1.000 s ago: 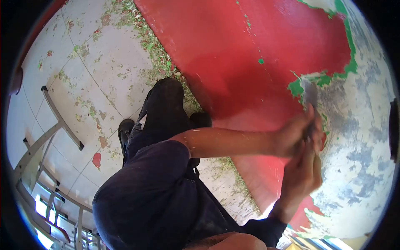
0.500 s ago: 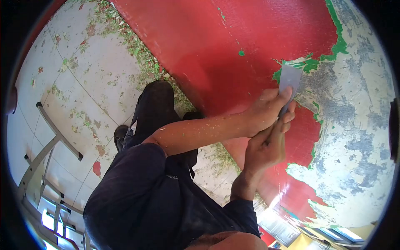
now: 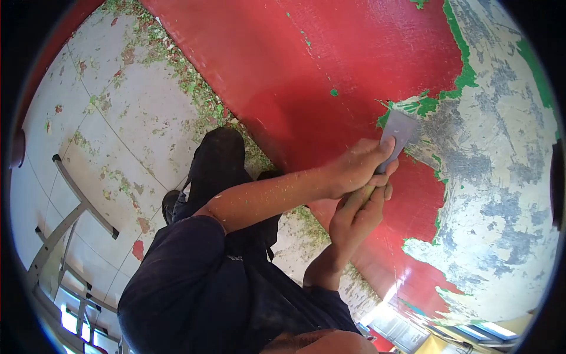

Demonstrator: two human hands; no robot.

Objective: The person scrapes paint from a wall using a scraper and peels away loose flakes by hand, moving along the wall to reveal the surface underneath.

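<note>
My left hand (image 3: 358,166) is closed around the lower blade of a paint scraper (image 3: 398,131), its thumb lying along the metal. Below it, my right hand (image 3: 357,219) wraps the yellowish handle, most of which is hidden by fingers. The flat blade's end rests at or very near the ragged paint edge on a red wall (image 3: 283,76). Green paint (image 3: 425,106) shows along that edge. To its right, a scraped area (image 3: 501,177) shows white and grey. Small paint flecks stick to my left forearm.
Paint chips (image 3: 194,88) lie along the foot of the wall and across the pale tiled floor (image 3: 118,118). A metal-legged stand or ladder (image 3: 65,230) is at the lower left. My dark shoe and leg (image 3: 218,159) are close to the wall.
The view has shifted a little. The scraper's handle and my right hand have swung leftward, tilting the blade more, while its end stays near the same green edge. Both hands keep their grip.
</note>
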